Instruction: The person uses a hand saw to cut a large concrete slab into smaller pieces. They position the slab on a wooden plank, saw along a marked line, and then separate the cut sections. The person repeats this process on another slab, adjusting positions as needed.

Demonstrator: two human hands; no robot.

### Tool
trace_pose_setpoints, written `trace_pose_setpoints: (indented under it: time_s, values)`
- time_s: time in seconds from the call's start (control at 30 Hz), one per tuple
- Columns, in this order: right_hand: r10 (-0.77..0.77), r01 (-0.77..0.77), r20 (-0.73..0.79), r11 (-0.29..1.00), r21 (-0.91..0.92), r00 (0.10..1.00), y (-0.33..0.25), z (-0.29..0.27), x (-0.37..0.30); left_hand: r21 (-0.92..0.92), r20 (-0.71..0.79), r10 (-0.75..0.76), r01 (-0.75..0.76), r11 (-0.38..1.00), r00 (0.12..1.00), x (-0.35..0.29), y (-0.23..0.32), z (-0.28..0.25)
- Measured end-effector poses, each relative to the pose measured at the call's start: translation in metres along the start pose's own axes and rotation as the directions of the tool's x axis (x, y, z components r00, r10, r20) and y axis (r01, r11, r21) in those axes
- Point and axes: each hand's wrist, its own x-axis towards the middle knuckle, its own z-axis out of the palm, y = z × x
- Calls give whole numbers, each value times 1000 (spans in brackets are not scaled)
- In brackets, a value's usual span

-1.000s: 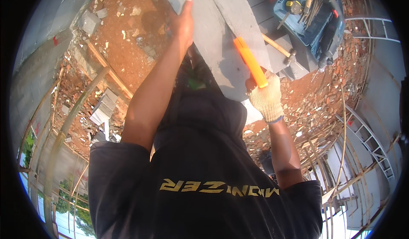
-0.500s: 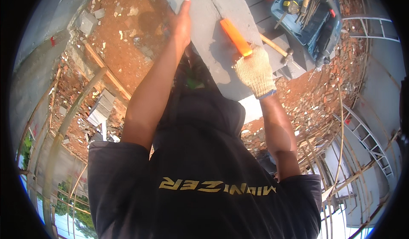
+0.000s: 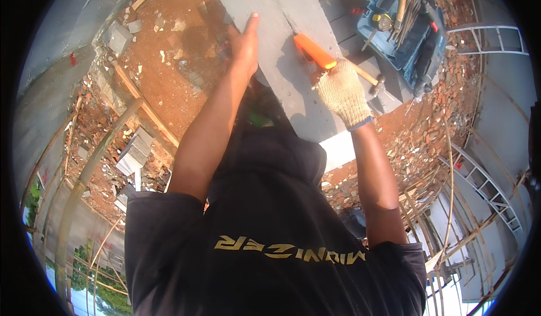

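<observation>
A long grey slab [image 3: 304, 105], like lightweight concrete, lies in front of me. My bare left hand [image 3: 244, 51] grips its left edge, thumb up on the top face and fingers partly hidden over the side. My right hand [image 3: 342, 90], in a cream knitted glove, is closed around the orange handle of a hand saw [image 3: 315, 52]. Only a thin dark line of blade shows at the handle's front, in line with a narrow slit in the slab. A hammer [image 3: 367, 76] with a wooden handle lies just beyond the gloved hand.
An open blue tool case [image 3: 389, 51] holding tools stands at the far right. Broken brick rubble [image 3: 445, 99] covers the ground on the right. Reddish soil [image 3: 169, 51], a wooden plank [image 3: 146, 105] and grey block pieces [image 3: 135, 150] lie left. A metal ladder [image 3: 487, 183] is at the right.
The whole view has shifted slightly, so the slab and my left hand sit lower in it. Against the slab, the saw and gloved hand have moved a little away from me.
</observation>
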Motion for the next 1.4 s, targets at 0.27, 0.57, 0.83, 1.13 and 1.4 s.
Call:
trace_pose_setpoints:
  time_s: [0.27, 0.57, 0.83, 1.13, 1.4]
  values:
    - [305, -341, 153, 857, 388, 940, 11, -127, -158, 146, -49, 181, -173, 974, 982, -28, 19, -1]
    - [362, -64, -186, 579, 813, 913, 90, -277, -302, 16, 983, 185, -987, -160, -14, -121, -22, 0]
    - [325, 9, -220, 542, 840, 920, 99, -244, -290, 937, 321, 612, -337, -92, 723, 66, 118, -42]
    - [404, -168, -112, 596, 785, 908, 83, -168, -235, 464, 765, 525, -884, -49, 373, -47, 96, -19]
    - [408, -136, -173, 626, 768, 896, 75, -170, -265, 951, 204, 673, -308, 37, 711, 37, 84, -49]
